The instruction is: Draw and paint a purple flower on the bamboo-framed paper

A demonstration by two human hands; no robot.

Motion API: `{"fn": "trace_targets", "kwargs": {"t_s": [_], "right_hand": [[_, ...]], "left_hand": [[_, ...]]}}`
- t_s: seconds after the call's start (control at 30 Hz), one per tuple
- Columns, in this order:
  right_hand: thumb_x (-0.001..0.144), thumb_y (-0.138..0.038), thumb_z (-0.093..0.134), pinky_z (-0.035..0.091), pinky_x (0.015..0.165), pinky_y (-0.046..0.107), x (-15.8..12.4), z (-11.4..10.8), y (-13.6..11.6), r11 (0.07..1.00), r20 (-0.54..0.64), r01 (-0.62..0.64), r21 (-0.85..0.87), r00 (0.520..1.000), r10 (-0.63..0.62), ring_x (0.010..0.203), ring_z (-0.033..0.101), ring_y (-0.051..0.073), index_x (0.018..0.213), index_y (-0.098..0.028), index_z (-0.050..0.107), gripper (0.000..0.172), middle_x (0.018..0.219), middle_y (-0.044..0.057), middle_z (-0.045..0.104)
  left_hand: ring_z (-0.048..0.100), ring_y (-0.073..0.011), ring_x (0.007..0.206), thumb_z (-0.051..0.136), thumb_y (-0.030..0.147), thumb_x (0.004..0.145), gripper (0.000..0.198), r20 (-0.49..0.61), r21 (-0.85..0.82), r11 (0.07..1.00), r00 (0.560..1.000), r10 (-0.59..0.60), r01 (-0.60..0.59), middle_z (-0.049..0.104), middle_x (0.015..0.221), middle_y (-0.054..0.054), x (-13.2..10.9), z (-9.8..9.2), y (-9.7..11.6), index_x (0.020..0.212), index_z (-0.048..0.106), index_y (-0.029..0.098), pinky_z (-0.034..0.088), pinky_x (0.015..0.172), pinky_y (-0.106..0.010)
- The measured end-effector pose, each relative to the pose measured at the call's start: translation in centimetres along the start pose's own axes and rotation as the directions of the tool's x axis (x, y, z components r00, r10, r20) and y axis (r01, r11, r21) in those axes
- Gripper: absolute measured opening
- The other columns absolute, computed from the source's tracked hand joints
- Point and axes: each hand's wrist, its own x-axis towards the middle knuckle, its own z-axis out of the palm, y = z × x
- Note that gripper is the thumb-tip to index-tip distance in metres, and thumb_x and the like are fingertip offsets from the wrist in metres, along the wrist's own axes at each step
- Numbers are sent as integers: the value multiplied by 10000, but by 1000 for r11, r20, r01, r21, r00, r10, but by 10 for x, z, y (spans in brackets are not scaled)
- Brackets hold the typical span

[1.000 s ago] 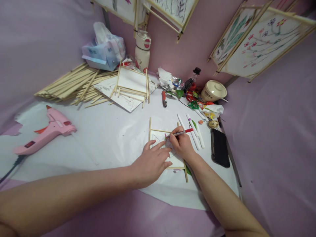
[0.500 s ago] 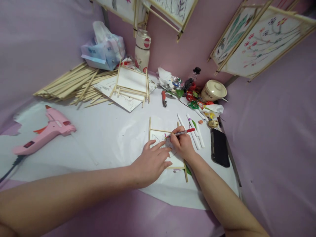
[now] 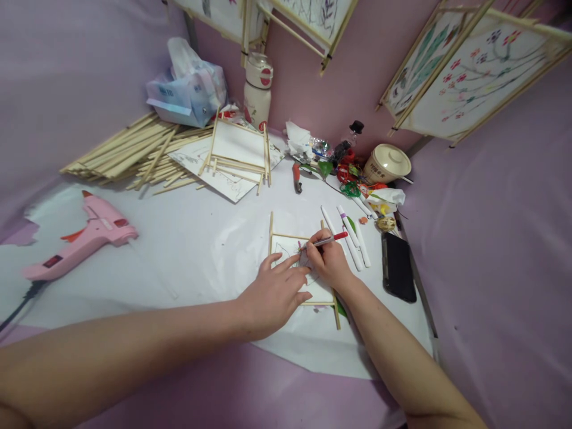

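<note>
My right hand (image 3: 329, 257) is closed around a pen (image 3: 330, 239) with a red end, its tip down at a small drawing. That drawing is on white paper (image 3: 322, 293) in a frame of thin wooden sticks (image 3: 271, 225). Spread flat over the paper's left part, my left hand (image 3: 279, 292) holds nothing, its fingertips close to the pen tip. Thin dark lines and a small pink mark show between the hands; both hands hide much of the sheet. White markers (image 3: 351, 231) lie just right of the frame.
A pink glue gun (image 3: 96, 229) with a cord lies left. Wooden sticks (image 3: 120, 149), a tissue pack (image 3: 192, 92), a bottle (image 3: 258, 95) and another stick frame (image 3: 239, 143) are behind. A red-handled tool (image 3: 297, 179), a lidded tub (image 3: 386, 164) and a phone (image 3: 397, 268) are further right.
The pen's red end has shifted slightly to the left, and my right hand has moved a little with it. My left hand stays in place.
</note>
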Motion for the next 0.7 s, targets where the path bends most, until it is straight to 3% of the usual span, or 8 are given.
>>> {"fn": "trace_targets", "kwargs": {"t_s": [0.2,0.5,0.7], "right_hand": [[896,-308,482,420,585,268,0,1,3,1000,-21,-1,16,1000,1,618,551,154,821,-222,499,115,707,-8,545],[878,-318,515,360,521,256,2,0,-2,999,18,2,-42,1000,-1,526,481,130,819,-227,469,118,641,-44,484],[890,-285,484,420,567,260,1,-2,-1,998,-94,18,59,996,-13,586,535,127,783,-219,485,127,736,-14,526]], "left_hand": [[354,-263,1405,384,278,989,206,17,-9,1000,1000,-14,14,616,1319,-72,0,-1,1,983,570,189,169,1142,-540],[360,-261,1403,396,254,984,182,17,-8,1000,1000,-8,8,615,1320,-84,0,-3,2,970,562,182,186,1138,-555],[368,-294,1400,397,253,983,191,16,-15,1000,1000,-10,10,610,1330,-85,1,-3,2,976,571,172,208,1126,-573]]}}
